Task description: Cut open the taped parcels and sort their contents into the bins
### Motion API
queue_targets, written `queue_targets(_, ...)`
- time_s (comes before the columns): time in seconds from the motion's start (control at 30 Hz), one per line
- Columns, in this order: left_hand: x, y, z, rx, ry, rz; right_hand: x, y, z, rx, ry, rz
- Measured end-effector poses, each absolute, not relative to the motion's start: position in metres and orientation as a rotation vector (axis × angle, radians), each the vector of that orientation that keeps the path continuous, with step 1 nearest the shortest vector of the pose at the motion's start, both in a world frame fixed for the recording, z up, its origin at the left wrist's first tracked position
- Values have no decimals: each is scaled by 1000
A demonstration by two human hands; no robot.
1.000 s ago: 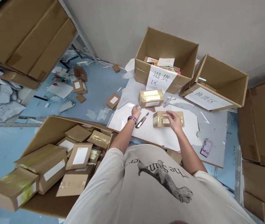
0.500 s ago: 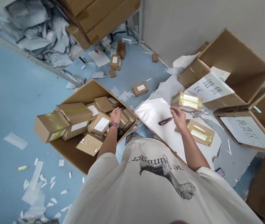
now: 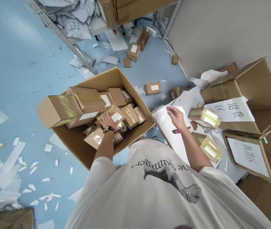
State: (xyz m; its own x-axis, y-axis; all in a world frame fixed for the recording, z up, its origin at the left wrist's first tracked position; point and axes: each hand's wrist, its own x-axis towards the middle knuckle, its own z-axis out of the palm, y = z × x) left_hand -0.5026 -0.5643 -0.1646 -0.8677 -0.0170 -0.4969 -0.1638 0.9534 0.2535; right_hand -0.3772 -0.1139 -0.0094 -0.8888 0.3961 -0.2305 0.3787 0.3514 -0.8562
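we see the left hand [image 3: 107,121] resting on a taped cardboard parcel [image 3: 116,117] in the middle of an open carton [image 3: 102,81]. its grip lies flat across the top, and we cannot tell whether it is clamped on the parcel. the right hand [image 3: 177,117] hangs above a white sheet [image 3: 165,119] on the table [image 3: 231,171], its grip apart, fingers spread, holding nothing. just below it lies one red utility knife [image 3: 179,130]; a careless sweep of the forearm could knock it or catch its blade. we count about a dozen parcels in the carton, some partly hidden. one end parcel [image 3: 59,111] juts past the rim, so pressing on the pile could tip it onto the floor [image 3: 13,79]. two more parcels [image 3: 204,117] [image 3: 208,147] sit on the table, two signed cartons [image 3: 245,86] [image 3: 250,156] stand beyond, and about six small parcels [image 3: 153,88] lie on the floor.
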Motion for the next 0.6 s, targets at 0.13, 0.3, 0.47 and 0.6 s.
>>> queue_targets(0.13,-531,-582,-185,-158,2466,383,-387,-120,-2,-738,-2597,1599)
queue_targets(0.3,-549,-591,-202,-13,2325,289,-387,-126,-1,-770,-2616,1569)
queue_targets(0.47,-554,-589,-208,80,2385,284,-382,-128,-3,-800,-2608,1556)
queue_targets(0.6,-558,-580,-194,-38,2291,322,-378,-127,-2,-827,-2575,1550)
